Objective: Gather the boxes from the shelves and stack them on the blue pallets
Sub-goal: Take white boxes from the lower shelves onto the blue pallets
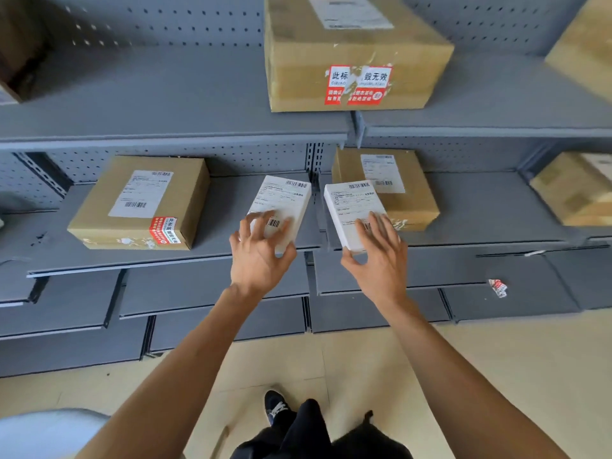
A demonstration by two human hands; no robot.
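Two small white boxes with shipping labels lie at the front edge of a grey shelf (480, 210). My left hand (261, 251) rests on the near end of the left white box (281, 200), fingers spread over its top, thumb under its corner. My right hand (381, 256) lies the same way on the right white box (352, 207). A brown cardboard box (139, 203) sits to the left on that shelf. Another brown box (410, 190) stands behind the right white one. A large brown box (351, 58) sits on the shelf above.
More brown boxes show at the right edge (573, 190), upper right (586, 44) and upper left (20, 51). Lower grey shelves (212, 286) step out toward me; a torn red sticker (497, 287) lies on one. Beige floor and my shoe (275, 407) are below. No pallet is in view.
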